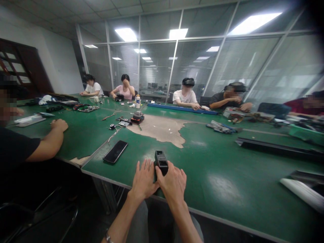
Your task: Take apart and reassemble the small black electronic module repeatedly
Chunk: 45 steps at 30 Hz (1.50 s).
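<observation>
The device [160, 157] is on the table [217, 162] at twelve o'clock. The right hand [173, 180] pinches its near end; the left hand [143, 180] lies flat, fingers extended, at its eight o'clock. The step seems to be holding; any next move probably needs a steady pinch.

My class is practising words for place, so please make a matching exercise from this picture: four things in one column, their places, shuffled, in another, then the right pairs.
Things
1. Phone
2. Black device
3. Long blue bar
4. Green basket

Places
A. On the far side of the table, in front of a seated person in a white top
B. Gripped by the right hand
C. At the picture's right edge
D. Lying flat, to the left of the left hand

Right pairs: 1-D, 2-B, 3-A, 4-C
</observation>
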### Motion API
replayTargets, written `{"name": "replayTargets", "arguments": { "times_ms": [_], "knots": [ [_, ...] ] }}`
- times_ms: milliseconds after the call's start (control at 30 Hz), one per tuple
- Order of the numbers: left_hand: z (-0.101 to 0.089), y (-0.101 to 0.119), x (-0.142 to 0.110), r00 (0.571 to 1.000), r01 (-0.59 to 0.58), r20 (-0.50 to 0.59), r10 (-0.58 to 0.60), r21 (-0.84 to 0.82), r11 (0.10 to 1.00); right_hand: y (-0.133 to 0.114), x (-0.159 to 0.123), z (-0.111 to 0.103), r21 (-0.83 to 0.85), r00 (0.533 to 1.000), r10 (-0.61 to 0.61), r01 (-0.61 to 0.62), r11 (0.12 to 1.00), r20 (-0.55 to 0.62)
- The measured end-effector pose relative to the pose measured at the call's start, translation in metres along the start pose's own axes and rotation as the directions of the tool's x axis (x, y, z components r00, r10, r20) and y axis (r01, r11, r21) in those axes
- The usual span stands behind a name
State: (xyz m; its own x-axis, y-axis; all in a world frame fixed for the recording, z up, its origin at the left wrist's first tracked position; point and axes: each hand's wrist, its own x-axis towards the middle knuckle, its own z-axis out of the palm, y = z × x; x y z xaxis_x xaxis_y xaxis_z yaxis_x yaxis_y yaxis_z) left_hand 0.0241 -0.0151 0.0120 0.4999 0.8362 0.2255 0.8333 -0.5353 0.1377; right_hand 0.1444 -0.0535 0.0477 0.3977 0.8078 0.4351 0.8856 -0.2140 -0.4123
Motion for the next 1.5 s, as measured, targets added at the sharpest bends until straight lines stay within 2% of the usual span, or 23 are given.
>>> {"name": "replayTargets", "arguments": {
  "times_ms": [267, 433, 533, 933, 1500],
  "knots": [
    [0.002, 0.000, 0.001, 1.000, 0.002, -0.001, -0.002, 0.007, 1.000, -0.002, 0.005, -0.010, -0.052, 0.994, 0.059, -0.054, 0.997, 0.090],
    [0.001, -0.001, 0.001, 1.000, -0.008, 0.011, 0.008, 0.002, 1.000, -0.005, -0.002, -0.006, -0.099, 0.997, -0.020, 0.027, 0.995, 0.072],
    [-0.001, 0.000, 0.001, 1.000, 0.001, 0.016, -0.001, 0.010, 1.000, -0.002, -0.009, 0.002, -0.110, 0.995, -0.020, 0.031, 0.993, 0.099],
    [-0.001, 0.001, 0.001, 1.000, -0.001, 0.022, 0.001, 0.014, 1.000, 0.016, -0.014, 0.023, 0.111, 0.999, -0.041, 0.037, 0.993, 0.029],
    [-0.002, 0.001, 0.001, 1.000, -0.006, 0.016, 0.005, 0.009, 1.000, 0.013, -0.014, 0.024, 0.153, 0.999, -0.007, 0.001, 0.988, 0.038]
  ]
}}
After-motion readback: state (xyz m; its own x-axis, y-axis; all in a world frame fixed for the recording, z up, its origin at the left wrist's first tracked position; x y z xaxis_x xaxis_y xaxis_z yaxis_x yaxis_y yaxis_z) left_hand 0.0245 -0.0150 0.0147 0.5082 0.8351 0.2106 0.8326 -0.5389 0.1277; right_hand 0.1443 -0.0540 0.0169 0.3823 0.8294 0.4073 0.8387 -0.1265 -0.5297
